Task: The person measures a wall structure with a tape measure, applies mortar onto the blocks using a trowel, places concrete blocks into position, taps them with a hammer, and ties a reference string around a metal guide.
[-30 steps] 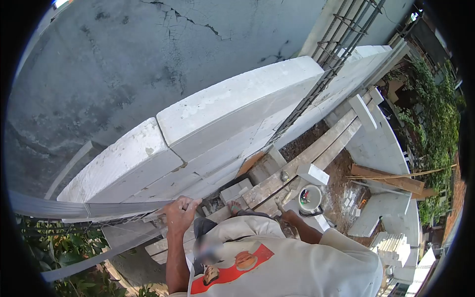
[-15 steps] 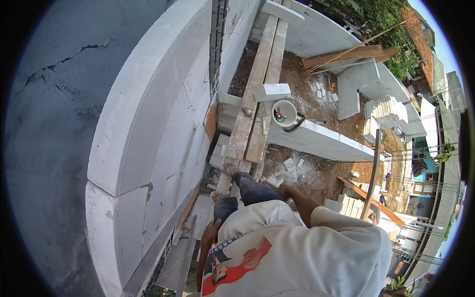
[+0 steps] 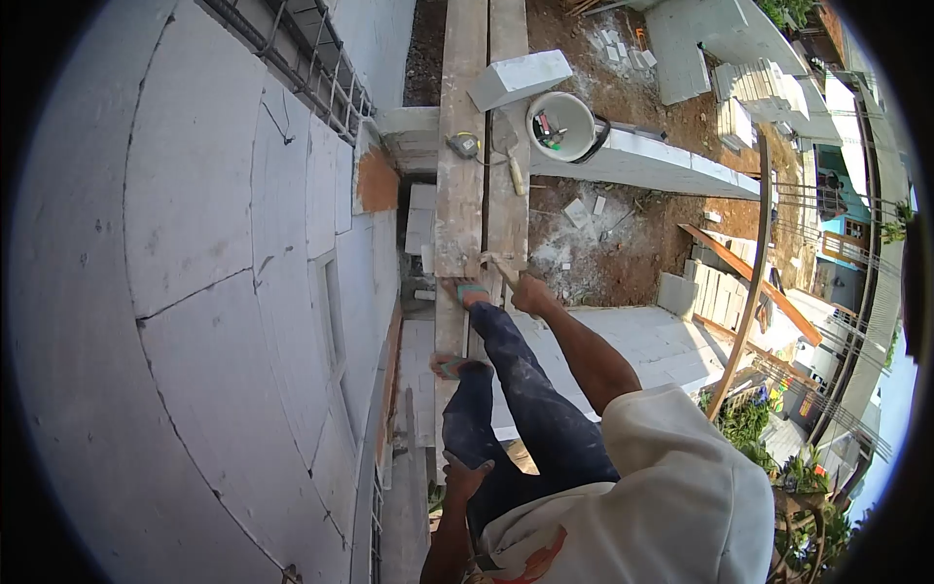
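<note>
My right hand point(image 3: 530, 293) is closed round the handle of a wooden-handled tool point(image 3: 506, 272), whose small head lies over the end of the planks. Lower down, my left hand point(image 3: 467, 476) rests against my dark trouser leg, holding nothing visible. My feet stand on a narrow board point(image 3: 447, 394). Farther along the planks point(image 3: 460, 214) lie a tape measure point(image 3: 464, 145) and a trowel point(image 3: 516, 173). A white block point(image 3: 523, 78) sits across them beside a white bucket point(image 3: 576, 115) with small tools inside.
A tall white block wall point(image 3: 204, 360) fills the left side, with steel rebar point(image 3: 292, 54) at its top. A low block wall point(image 3: 662, 167) runs off right. Stacked blocks point(image 3: 764, 92) and a long wooden beam point(image 3: 754, 282) stand at the right.
The view has swung down from the wall top to the planks and my legs. My left hand has left the wall's edge and come down to my leg. The tool stays in my right hand.
</note>
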